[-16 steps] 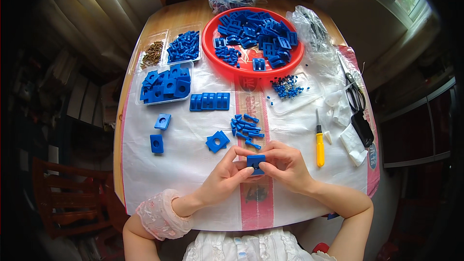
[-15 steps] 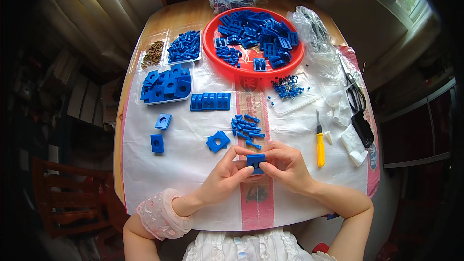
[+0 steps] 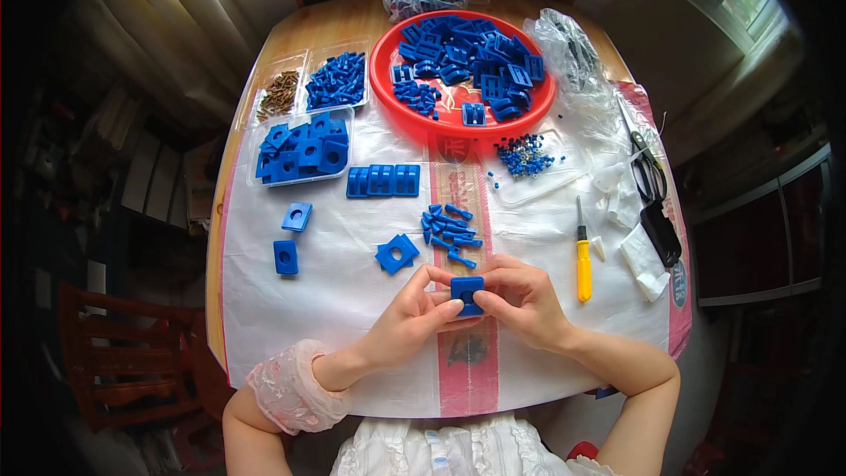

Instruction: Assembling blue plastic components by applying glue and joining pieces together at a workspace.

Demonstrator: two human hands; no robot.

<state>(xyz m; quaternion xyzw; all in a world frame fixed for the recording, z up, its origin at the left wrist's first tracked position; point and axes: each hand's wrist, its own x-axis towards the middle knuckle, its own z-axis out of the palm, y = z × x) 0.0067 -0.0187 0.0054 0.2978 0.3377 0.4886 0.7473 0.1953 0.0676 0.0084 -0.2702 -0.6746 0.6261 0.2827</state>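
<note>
Between both hands, close to the table's near side, is a blue square plastic piece with a hole in its face. My left hand pinches its left side, thumb on the front. From the other side my right hand grips it the same way. Just beyond my fingers lies a loose pile of small blue pegs. Flat blue square plates with round holes are stacked askew to the left of the pegs. Two more blue square pieces, an upper one and a lower one, lie farther left.
A red basin of blue parts stands at the back. Clear trays hold blue plates, blue pegs and brown screws. A row of blue blocks lies mid-table. Right are a yellow screwdriver, scissors and small blue-and-metal bits.
The held blue piece has tilted slightly, so more of its front face shows. Both hands stay in nearly the same place. The whole view has shifted very little.
</note>
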